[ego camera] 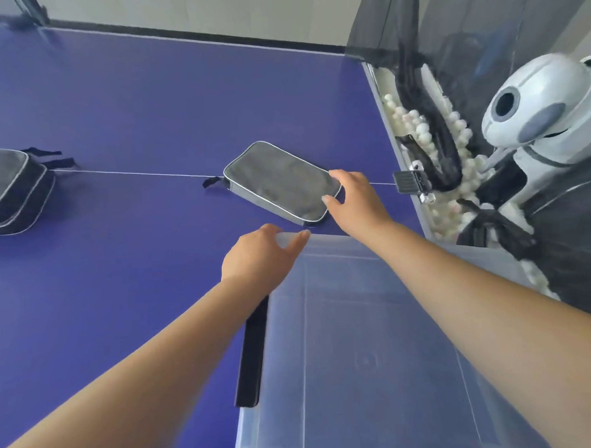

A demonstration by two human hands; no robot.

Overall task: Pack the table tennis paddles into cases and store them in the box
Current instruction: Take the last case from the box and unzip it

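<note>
Head view looks down on a blue table tennis table (122, 106) with a thin white centre line. At the near right stands a clear, translucent plastic storage box (359, 355) with a black handle clip on its left side. The left hand (260, 255) curls over the box's far left corner, fingers and thumb gripping the rim. Just beyond the box lies a flat grey rectangular paddle case with pale piping (282, 180), resting on the table across the centre line, its black loop pointing left. The right hand (355, 198) holds the case's near right corner, thumb on top and fingers around the edge. At the far left edge sit 2 more grey and black cases (15, 190), stacked. Off the table's right side stand a white ball-feeding machine (544, 108) and a heap of white balls (418, 125) under dark netting.
</note>
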